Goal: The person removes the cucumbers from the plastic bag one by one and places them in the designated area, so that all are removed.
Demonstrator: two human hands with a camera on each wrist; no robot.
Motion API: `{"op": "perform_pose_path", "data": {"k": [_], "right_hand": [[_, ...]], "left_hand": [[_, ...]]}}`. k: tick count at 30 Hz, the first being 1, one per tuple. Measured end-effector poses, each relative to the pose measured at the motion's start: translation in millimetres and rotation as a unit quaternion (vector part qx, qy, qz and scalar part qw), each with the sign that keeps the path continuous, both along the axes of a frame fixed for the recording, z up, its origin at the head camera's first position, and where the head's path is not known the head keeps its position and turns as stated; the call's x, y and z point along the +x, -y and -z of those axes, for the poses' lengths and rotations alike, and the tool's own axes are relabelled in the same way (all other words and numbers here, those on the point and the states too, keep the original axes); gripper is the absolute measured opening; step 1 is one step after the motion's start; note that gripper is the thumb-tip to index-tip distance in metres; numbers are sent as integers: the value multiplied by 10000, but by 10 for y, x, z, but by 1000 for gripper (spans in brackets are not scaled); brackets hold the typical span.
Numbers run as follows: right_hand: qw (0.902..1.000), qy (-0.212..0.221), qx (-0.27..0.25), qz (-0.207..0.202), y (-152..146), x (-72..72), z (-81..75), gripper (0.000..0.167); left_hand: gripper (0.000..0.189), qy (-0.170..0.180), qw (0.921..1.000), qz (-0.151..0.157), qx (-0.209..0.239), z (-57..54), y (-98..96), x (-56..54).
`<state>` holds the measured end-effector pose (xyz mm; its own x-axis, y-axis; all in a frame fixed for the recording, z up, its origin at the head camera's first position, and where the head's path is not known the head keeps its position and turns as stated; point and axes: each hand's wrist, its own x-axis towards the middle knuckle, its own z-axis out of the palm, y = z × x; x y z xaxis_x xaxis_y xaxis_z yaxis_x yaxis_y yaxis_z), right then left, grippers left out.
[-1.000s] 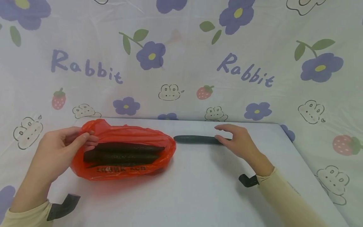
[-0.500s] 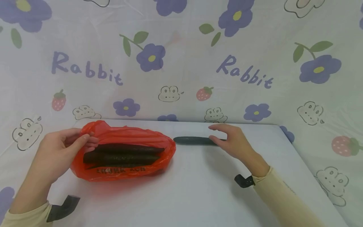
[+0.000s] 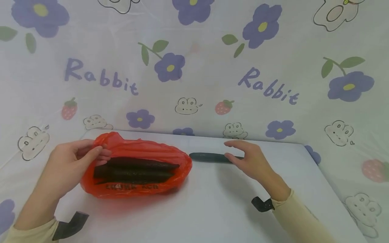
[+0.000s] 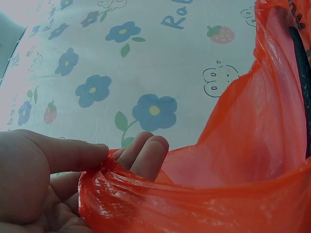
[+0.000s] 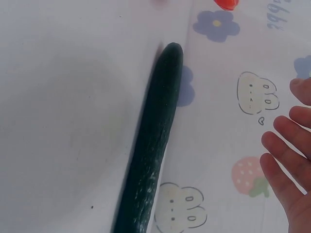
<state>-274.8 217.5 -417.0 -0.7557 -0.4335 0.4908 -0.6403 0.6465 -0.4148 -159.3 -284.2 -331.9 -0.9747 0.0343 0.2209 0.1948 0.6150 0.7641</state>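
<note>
Pinching the rim of a red plastic bag (image 3: 146, 147), the left hand (image 3: 70, 165) is beside at least two dark green cucumbers (image 3: 133, 176) lying inside; the bag's printing (image 3: 132, 186) is barely legible. Fingers parted, the right hand (image 3: 253, 160) hovers over a loose cucumber (image 3: 209, 157) on the white table (image 3: 212, 212), hiding its right end from the head view; the right wrist view shows them apart.

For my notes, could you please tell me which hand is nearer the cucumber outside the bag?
Right: the right hand hovers by the cucumber, near its right end; the left hand, farther left, pinches the red plastic bag.
</note>
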Motion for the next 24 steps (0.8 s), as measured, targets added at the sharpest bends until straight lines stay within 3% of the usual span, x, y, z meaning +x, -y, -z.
{"op": "perform_pose_path", "data": {"k": [8,16,24], "right_hand": [[9996,-240,-54,-153,49,7,-50,39],[9996,-117,17,-255,121,64,-37,40],[9994,-66,68,-334,245,46,-96,40]], "left_hand": [[28,-87,10000,6,-22,-18,-13,4],[29,55,9999,-28,-132,-12,-30,4],[28,-85,9999,42,-55,7,-36,-1]]}}
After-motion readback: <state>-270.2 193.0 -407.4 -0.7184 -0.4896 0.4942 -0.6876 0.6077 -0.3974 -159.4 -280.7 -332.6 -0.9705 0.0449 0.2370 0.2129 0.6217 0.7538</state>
